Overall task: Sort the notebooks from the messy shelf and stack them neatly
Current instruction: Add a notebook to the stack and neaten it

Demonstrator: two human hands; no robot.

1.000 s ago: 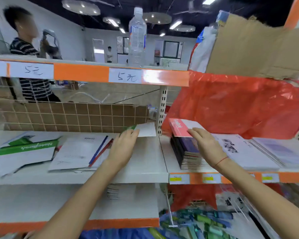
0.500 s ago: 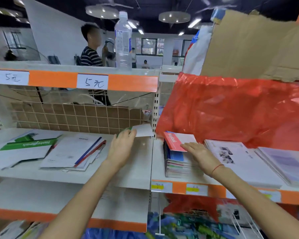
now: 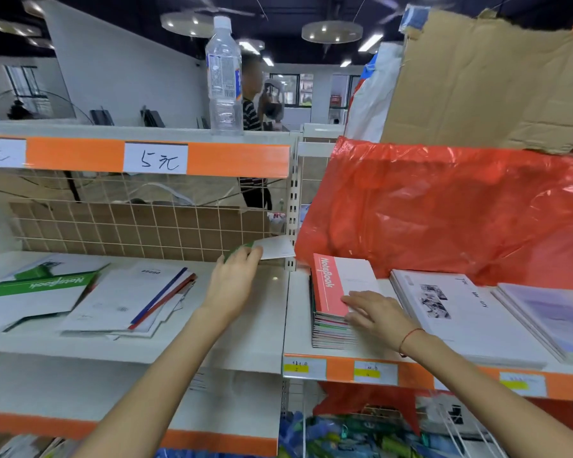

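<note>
Right hand: flat, fingers spread, gripping nothing, pressing the pink-covered notebook stack on the right shelf. Risk: a nudge could fan the stack. Left hand: arm outstretched, pinching a green-and-white notebook at the wire back; it could slip. Loose notebooks lie left.

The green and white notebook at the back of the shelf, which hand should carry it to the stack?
Left. The left hand already touches the green and white notebook; the right hand lies flat on the stack's red notebook, steadying it.
</note>
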